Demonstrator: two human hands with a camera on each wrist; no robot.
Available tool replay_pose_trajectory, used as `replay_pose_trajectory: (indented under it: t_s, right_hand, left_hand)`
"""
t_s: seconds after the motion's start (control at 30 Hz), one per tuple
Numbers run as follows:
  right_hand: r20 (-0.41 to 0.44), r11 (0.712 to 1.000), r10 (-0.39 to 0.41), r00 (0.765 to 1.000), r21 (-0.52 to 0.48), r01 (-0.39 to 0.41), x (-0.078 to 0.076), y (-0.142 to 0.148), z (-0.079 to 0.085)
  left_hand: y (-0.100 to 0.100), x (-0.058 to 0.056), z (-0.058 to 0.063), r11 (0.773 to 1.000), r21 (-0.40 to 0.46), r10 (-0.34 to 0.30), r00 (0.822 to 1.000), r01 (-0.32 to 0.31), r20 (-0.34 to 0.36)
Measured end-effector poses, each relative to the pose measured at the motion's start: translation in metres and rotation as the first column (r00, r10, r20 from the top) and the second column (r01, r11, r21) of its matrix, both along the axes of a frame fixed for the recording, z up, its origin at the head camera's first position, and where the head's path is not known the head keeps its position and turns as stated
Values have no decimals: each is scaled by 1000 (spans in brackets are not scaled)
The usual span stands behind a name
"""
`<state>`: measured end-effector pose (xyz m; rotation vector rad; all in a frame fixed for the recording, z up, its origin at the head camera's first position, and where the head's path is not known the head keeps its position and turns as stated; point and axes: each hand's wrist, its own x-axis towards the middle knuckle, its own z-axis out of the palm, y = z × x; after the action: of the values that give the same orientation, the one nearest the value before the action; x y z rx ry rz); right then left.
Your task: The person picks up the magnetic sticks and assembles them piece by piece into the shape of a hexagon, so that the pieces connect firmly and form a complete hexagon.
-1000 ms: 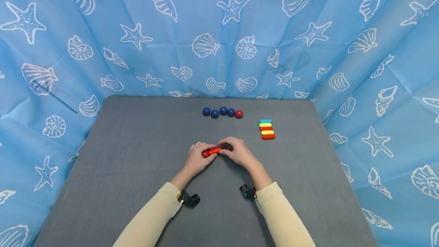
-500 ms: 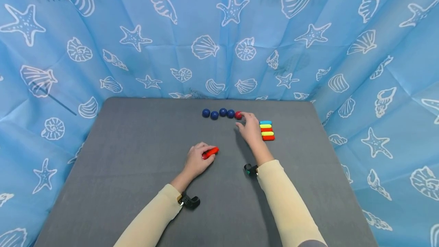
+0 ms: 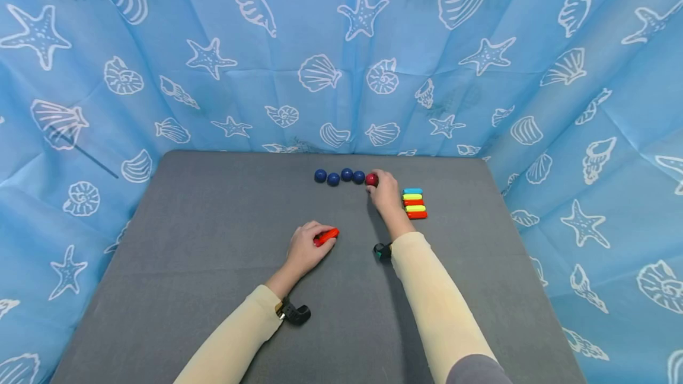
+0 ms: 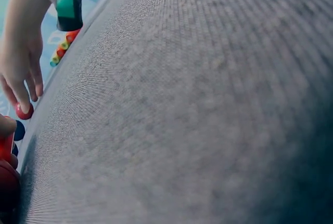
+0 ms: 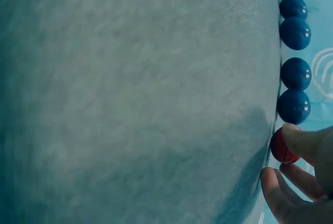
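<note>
My left hand (image 3: 306,248) grips a short red rod (image 3: 326,237) over the middle of the grey table. In the left wrist view a dark red ball (image 4: 7,185) shows below that rod (image 4: 6,148), close to the fingers. Farther back, my right hand (image 3: 385,191) has its thumb and fingers around a red ball (image 3: 372,179) at the right end of a row of balls. In the right wrist view the thumb lies over this red ball (image 5: 281,146) and a finger is on its other side. The ball appears to rest on the table.
Several dark blue balls (image 3: 347,175) continue the row leftward near the back edge of the grey table (image 3: 224,212). Right of my right hand lies a stack of blue, yellow and red rods (image 3: 414,203). A blue shell-patterned curtain (image 3: 341,93) stands behind the table.
My right hand has left the left hand's side, moved back and to the right, and taken hold of the red ball. My left hand stays nearly in place with the red rod.
</note>
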<state>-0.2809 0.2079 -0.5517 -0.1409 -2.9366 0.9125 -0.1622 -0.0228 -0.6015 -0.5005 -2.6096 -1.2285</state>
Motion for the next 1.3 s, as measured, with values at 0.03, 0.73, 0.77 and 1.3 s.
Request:
replay_pose_trajectory:
  t_s: [0.03,0.73,0.77,1.3]
  right_hand:
    - [-3,1000,-5,1000,2,5,1,0,0]
    - [31,928,99,995,-365,-80,94,-29,-5]
    - [32,927,110,993,-363,-91,97,-31,-6]
    - [-18,900,264,964,-355,-253,111,-42,-7]
  left_hand:
    - [0,0,-1,1000,5,1,1000,-1,0]
    - [3,0,1,996,40,74,997,-75,37]
    - [3,0,1,996,40,72,997,-74,36]
    - [3,0,1,999,-11,37,999,-37,-3]
